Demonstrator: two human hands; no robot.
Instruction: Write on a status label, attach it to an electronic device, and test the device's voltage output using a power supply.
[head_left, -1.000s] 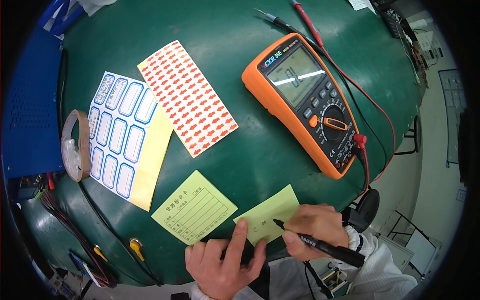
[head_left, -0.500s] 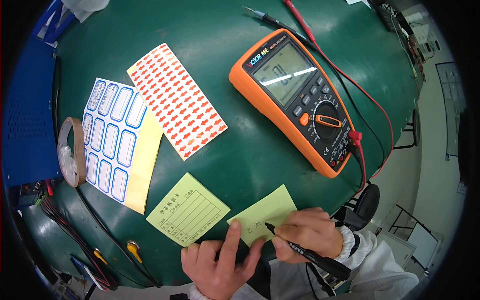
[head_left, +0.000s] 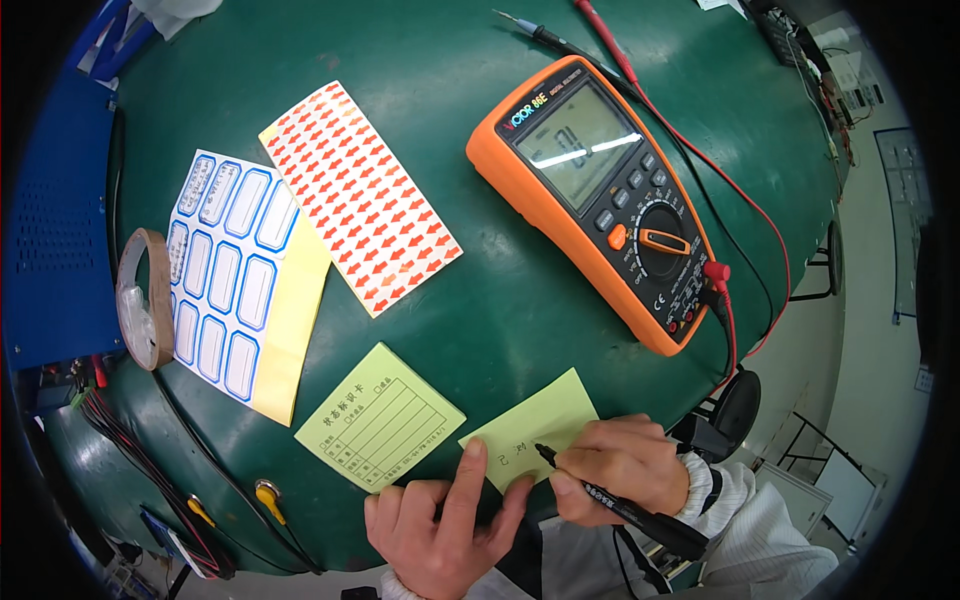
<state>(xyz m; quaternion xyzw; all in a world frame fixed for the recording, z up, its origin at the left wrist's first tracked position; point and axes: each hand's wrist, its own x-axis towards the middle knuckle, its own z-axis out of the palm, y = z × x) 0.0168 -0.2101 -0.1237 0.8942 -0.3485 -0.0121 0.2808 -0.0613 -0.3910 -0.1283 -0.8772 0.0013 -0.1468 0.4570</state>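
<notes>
A black marker pen [head_left: 640, 518] is gripped in my right hand [head_left: 625, 465], its tip touching or just above a small yellow-green paper slip [head_left: 555, 405]. A few dark handwritten characters show on the slip. My left hand [head_left: 440, 525] rests on the slip's lower left edge, index finger stretched out and thumb apart from it, pressing the paper against the table; its other fingers are bent. Just left of the slip lies a stack of yellow-green printed cards [head_left: 385, 415], ruled as a form.
An orange multimeter [head_left: 590, 200] with red and black test leads [head_left: 725, 185] lies beyond my right hand. Further left are a red-arrow sticker sheet [head_left: 360, 200], a blue-bordered label sheet [head_left: 225, 270], a tape roll [head_left: 157, 300], a blue metal box [head_left: 60, 230] and several cables [head_left: 130, 445].
The marker tip has shifted very slightly over the writing. My left hand still presses the slip; the whole scene has drifted a little in the picture.
</notes>
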